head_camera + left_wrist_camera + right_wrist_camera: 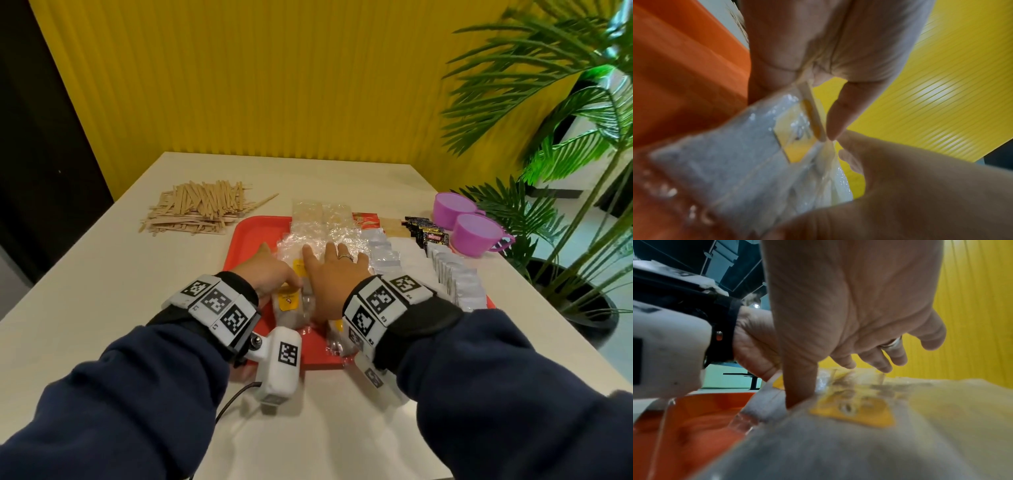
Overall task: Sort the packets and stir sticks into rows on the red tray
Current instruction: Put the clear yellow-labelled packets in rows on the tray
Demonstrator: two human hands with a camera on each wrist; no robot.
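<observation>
A red tray [250, 236] lies mid-table. On it, clear packets [322, 233] with yellow labels overlap in a column. My left hand [294, 281] pinches the top edge of one clear yellow-label packet [287, 303] near the tray's front; the left wrist view shows thumb and finger of this left hand [835, 139] closed on that packet [740, 155]. My right hand [329, 263] lies flat on the neighbouring packets, fingers spread. In the right wrist view the right hand [838, 361] presses a packet [855, 412]. Wooden stir sticks [198, 209] sit piled on the table, left of the tray.
White sachets [455, 277] stand in rows on the tray's right side. Behind them lie red packets [368, 219], brown packets [394, 228] and black packets [428, 233]. Two purple cups [476, 233] stand at the right edge, next to a potted palm [565, 137].
</observation>
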